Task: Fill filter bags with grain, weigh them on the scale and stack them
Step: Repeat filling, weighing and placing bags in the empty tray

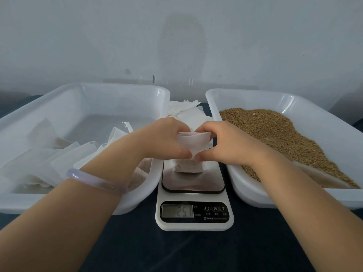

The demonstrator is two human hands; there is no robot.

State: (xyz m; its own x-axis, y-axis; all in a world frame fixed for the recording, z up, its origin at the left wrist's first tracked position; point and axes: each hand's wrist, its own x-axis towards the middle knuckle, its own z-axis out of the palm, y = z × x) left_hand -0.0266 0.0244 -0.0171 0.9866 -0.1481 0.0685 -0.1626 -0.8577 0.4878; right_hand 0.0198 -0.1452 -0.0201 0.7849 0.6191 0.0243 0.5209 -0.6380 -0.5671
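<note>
A white filter bag stands upright on the platform of a white kitchen scale, its bottom bulging with grain. My left hand pinches the bag's top on the left side, and my right hand pinches it on the right, fingers curled round the folded rim. The scale's display shows digits like 25.7. Brown grain fills the white tray on the right. Filled bags lie in the white tray on the left.
A pile of flat unfilled bags lies behind the scale, between the two trays. Everything sits on a dark blue cloth. A pale wall rises close behind the trays. A translucent bangle circles my left wrist.
</note>
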